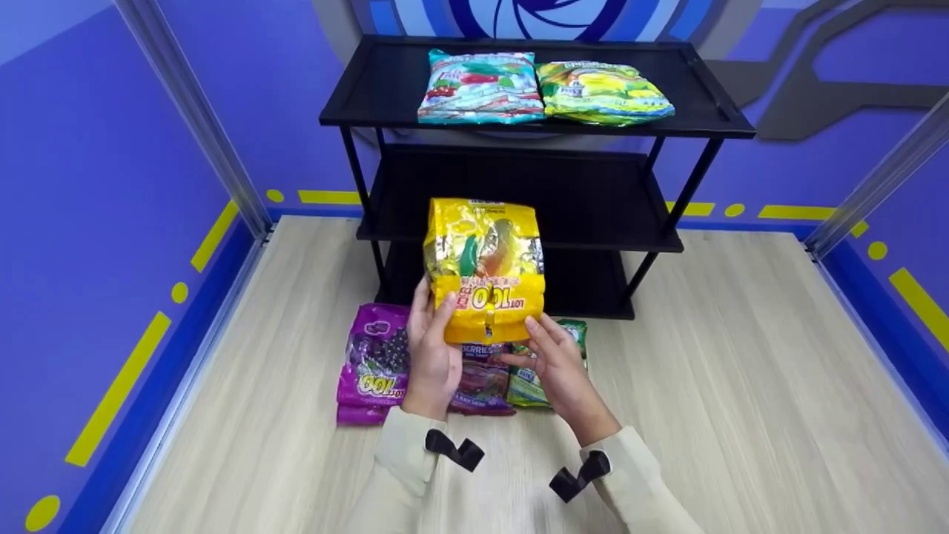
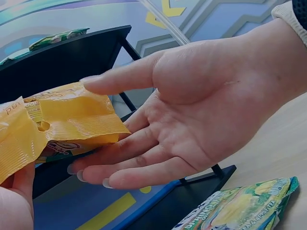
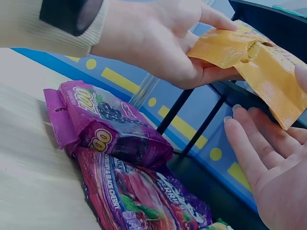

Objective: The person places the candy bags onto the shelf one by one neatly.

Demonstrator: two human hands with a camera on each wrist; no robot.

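Note:
A yellow candy bag (image 1: 489,267) marked LOT 100 is held up in front of the black shelf, its print upside down in the head view. My left hand (image 1: 434,363) grips its lower left side, thumb on the front and fingers behind. At the lower right corner, my right hand (image 1: 563,367) pinches the bag, its thumb on top and its nearly straight fingers underneath, as the left wrist view shows. Beneath the hands lie a purple candy bag (image 1: 374,356), a dark berry candy bag (image 1: 482,386) and a green candy bag (image 1: 528,386), partly hidden.
The three-tier black shelf (image 1: 511,185) stands against the blue back wall. On its top tier lie a teal-and-red candy bag (image 1: 482,89) and a yellow-green candy bag (image 1: 604,93). Blue side walls (image 1: 96,222) flank the light wood surface (image 1: 741,386).

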